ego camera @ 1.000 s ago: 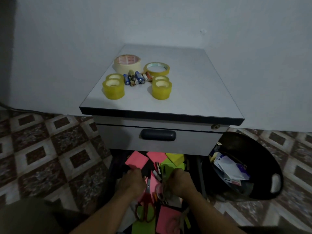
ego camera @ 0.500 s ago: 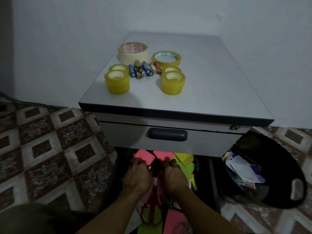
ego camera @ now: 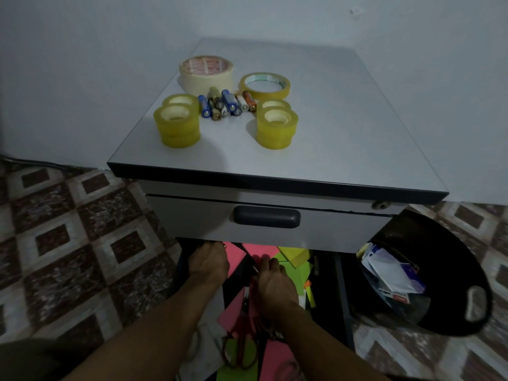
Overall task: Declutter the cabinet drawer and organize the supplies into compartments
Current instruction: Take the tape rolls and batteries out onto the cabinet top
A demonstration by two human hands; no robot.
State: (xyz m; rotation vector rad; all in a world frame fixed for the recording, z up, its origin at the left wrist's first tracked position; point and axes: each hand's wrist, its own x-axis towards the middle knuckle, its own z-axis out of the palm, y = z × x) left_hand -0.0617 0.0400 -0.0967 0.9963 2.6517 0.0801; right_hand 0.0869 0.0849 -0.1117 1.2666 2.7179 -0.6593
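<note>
Both hands have been pushed deeper into the open drawer point(ego camera: 324, 298) at lower centre, the left hand point(ego camera: 209, 264) apart from the right hand point(ego camera: 275, 284); whether anything is gripped cannot be told. Coloured note pads point(ego camera: 291, 254) are held in the drawer, with red scissors point(ego camera: 242, 350) just below the right wrist. Paper scraps point(ego camera: 390, 273) are held in the black bin point(ego camera: 453, 257) at lower right.
</note>
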